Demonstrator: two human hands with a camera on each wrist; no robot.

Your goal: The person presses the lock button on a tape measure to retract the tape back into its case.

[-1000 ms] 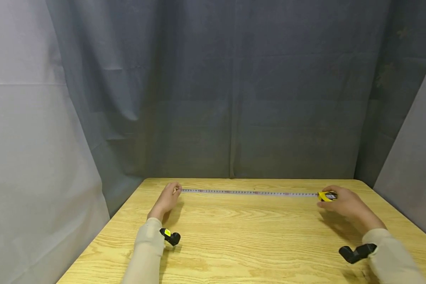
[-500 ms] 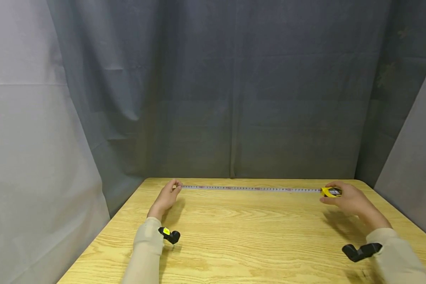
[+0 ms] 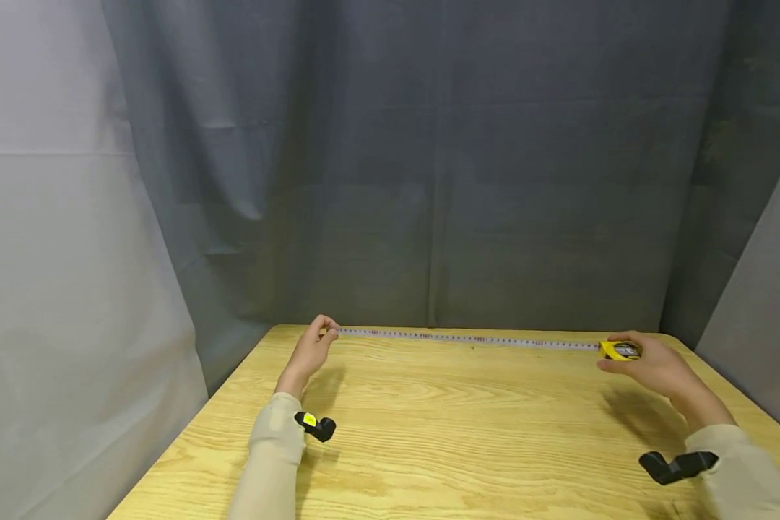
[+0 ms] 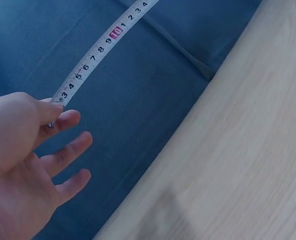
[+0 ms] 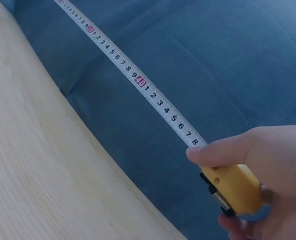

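White steel tape, marked in black numbers with red tens, runs drawn out in a straight line along the far edge of the wooden table, its long axis going side to side from one hand to the other. In the wrist views it hangs in front of the blue-grey curtain, at or just past the table's far edge. Its free end is at the left, pinched between the thumb and forefinger of the left hand; the other three fingers are spread loosely apart and hold nothing. That arm reaches forward near the table's left side, in a beige sleeve. At the right end the tape feeds into a yellow case, its mouth pointing left. The right hand grips this case, thumb laid on top by the mouth and fingers curled under it. Black wrist cameras sit at both cuffs.
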